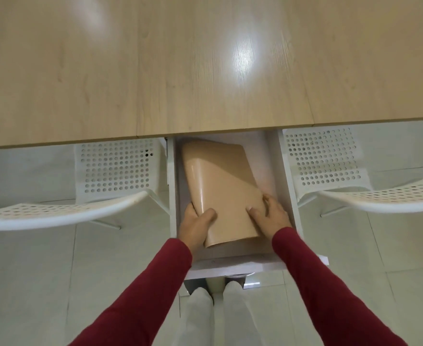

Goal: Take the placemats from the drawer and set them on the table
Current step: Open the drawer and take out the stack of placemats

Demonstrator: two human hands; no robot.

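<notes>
Glossy beige placemats (220, 186) are seen under the fingers (256, 212), inside a white drawer (286, 176). Dark red sleeves (155, 278) are worn. A pale wood-grain table (155, 71) is flanked by white chairs (115, 168) patterned with round holes.

Glossy tan placemats (220, 186) folded, askew in open white drawer (284, 171)

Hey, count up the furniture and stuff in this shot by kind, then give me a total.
Table: 1
Drawer: 1
Chairs: 2
Placemat bundle: 1; how many mats it holds cannot be told
Total: 5
</notes>
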